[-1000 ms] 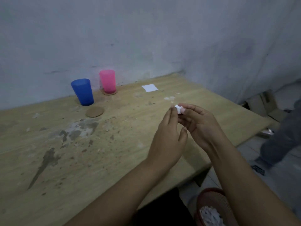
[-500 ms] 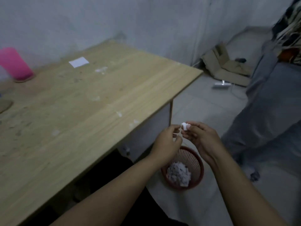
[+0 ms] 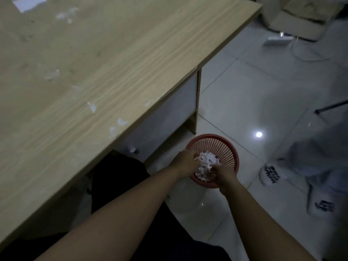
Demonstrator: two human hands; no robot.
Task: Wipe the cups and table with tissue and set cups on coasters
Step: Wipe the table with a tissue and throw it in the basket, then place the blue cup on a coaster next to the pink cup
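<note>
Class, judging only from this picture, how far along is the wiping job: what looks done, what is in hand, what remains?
Done: used tissue fills the red basket on the floor. In hand: the left hand and right hand reach over that basket, apparently discarding; any grip is unclear. Left: white scraps lie on the table; cups and coasters are out of view.

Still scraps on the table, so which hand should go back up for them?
Probably the left hand: it hangs over the bin on the table's side, nearer the scraps than the right hand.

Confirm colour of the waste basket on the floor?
Red, slatted mesh wall; waste basket, head view, the only one.
</note>
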